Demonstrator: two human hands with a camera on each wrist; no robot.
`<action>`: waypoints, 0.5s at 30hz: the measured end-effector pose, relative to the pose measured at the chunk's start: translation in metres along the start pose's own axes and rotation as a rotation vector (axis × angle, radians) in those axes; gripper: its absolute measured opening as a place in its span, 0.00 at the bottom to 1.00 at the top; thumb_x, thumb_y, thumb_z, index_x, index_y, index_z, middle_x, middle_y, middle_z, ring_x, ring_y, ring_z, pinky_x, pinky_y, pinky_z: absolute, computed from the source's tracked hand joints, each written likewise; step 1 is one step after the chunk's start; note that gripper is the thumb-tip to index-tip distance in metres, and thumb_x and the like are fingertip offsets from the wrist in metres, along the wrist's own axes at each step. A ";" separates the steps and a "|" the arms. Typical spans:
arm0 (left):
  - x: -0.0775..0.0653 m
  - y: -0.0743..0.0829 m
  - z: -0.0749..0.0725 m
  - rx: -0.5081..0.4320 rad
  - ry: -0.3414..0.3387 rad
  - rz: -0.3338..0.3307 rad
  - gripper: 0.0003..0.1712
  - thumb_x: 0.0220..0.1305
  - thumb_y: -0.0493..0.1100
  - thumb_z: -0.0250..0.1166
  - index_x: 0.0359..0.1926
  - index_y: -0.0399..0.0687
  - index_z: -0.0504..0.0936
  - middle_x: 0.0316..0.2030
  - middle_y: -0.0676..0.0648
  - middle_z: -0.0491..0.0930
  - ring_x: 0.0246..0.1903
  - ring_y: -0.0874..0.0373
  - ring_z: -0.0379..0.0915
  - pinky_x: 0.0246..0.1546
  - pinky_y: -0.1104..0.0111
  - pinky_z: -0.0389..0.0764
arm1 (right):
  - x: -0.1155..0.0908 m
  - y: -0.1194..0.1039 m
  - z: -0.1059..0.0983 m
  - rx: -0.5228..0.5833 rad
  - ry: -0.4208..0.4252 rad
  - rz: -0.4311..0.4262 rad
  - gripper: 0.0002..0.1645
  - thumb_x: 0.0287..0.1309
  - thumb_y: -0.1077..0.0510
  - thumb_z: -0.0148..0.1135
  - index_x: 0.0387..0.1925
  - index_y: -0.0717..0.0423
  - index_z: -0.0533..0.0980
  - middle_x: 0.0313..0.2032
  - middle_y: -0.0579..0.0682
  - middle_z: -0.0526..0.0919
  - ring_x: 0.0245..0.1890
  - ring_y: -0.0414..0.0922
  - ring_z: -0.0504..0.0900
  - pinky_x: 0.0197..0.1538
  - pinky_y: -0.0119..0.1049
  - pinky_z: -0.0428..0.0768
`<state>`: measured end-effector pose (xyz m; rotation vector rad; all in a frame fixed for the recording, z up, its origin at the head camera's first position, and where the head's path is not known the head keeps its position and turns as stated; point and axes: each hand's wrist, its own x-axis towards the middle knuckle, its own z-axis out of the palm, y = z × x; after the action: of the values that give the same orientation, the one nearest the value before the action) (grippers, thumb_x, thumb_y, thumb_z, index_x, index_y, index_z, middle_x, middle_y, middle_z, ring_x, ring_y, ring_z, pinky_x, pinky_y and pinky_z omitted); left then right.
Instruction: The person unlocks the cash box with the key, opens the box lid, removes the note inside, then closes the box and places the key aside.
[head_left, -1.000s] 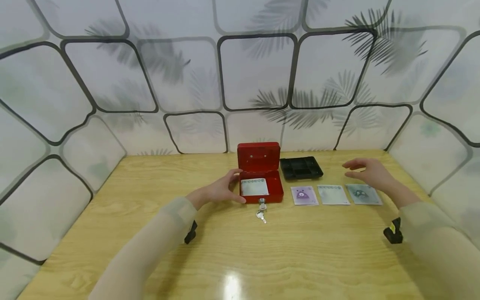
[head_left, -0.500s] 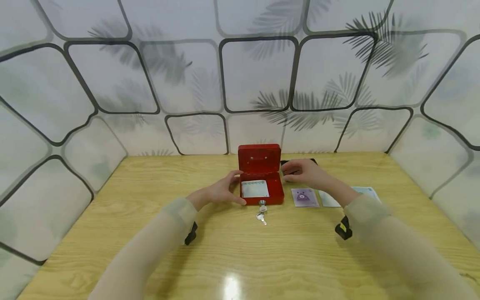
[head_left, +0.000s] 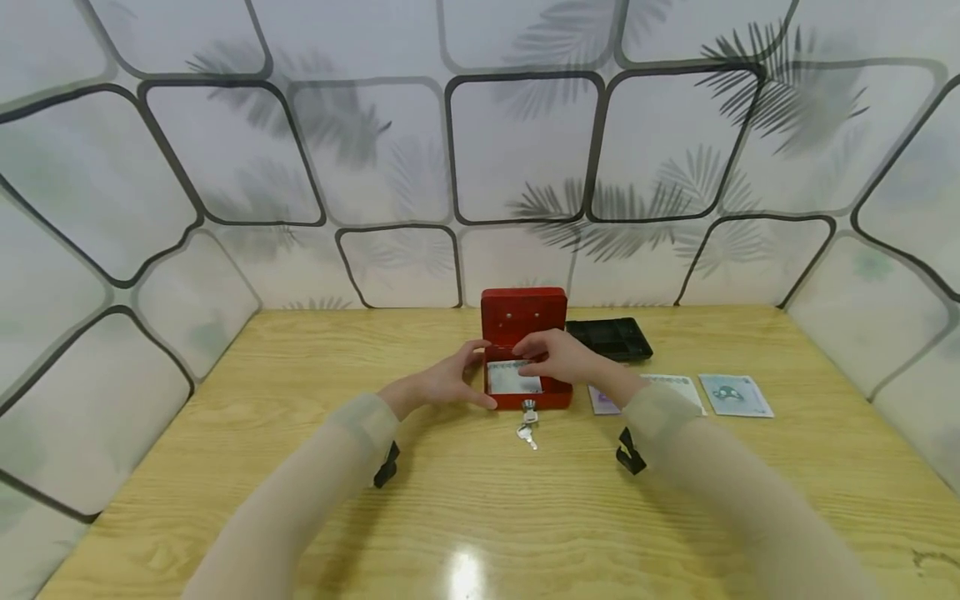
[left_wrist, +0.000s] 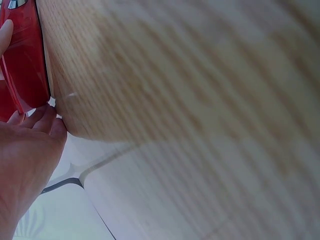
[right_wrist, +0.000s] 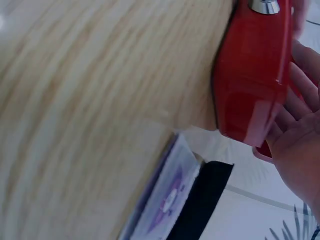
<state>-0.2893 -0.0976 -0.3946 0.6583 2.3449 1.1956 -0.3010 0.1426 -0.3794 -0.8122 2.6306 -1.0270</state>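
Note:
A red cash box (head_left: 534, 402) stands with its lid (head_left: 523, 308) raised. My left hand (head_left: 448, 382) holds its left side, thumb at the front corner and fingers toward the back. Inside, on the left, lies a pale printed paper (head_left: 504, 379). My right hand (head_left: 561, 358) reaches in over the box from the right, its fingers above the paper's right part. In the right wrist view these fingers are extended behind the red wall, and nothing shows in the palm. Keys (head_left: 527, 433) hang from the lock at the front.
A black compartment tray (head_left: 613, 337) lies behind and right of the box. In a row to the right are a purple monster-print paper (head_left: 602, 402), partly hidden by the arm, a pale paper (head_left: 678, 387) and a green-print paper (head_left: 735, 396). A patterned wall (head_left: 517, 150) rises behind the table.
My right hand has swept left, from above the green-print paper, past the black tray, to over the cash box. The left hand has stayed on the box's left side.

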 end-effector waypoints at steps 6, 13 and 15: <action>-0.001 0.000 0.001 0.005 0.004 -0.016 0.52 0.55 0.42 0.74 0.72 0.49 0.49 0.72 0.37 0.53 0.72 0.47 0.45 0.70 0.52 0.44 | 0.005 0.001 0.006 -0.041 -0.006 0.031 0.21 0.60 0.58 0.67 0.54 0.63 0.77 0.51 0.55 0.82 0.51 0.50 0.80 0.57 0.46 0.75; 0.001 0.001 -0.001 0.028 0.002 -0.009 0.53 0.55 0.42 0.74 0.72 0.48 0.49 0.72 0.36 0.53 0.72 0.46 0.45 0.70 0.52 0.44 | 0.007 -0.001 0.007 -0.048 -0.030 0.057 0.20 0.60 0.59 0.66 0.53 0.62 0.78 0.49 0.53 0.83 0.50 0.49 0.81 0.56 0.44 0.76; 0.001 0.001 0.000 0.023 -0.001 -0.006 0.52 0.55 0.42 0.74 0.71 0.48 0.48 0.72 0.36 0.53 0.72 0.46 0.45 0.70 0.52 0.44 | 0.006 -0.001 0.007 -0.056 -0.041 0.054 0.20 0.60 0.59 0.66 0.53 0.62 0.78 0.49 0.53 0.83 0.50 0.49 0.80 0.55 0.44 0.77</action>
<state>-0.2899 -0.0968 -0.3937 0.6591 2.3615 1.1676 -0.3027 0.1347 -0.3836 -0.7617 2.6420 -0.9169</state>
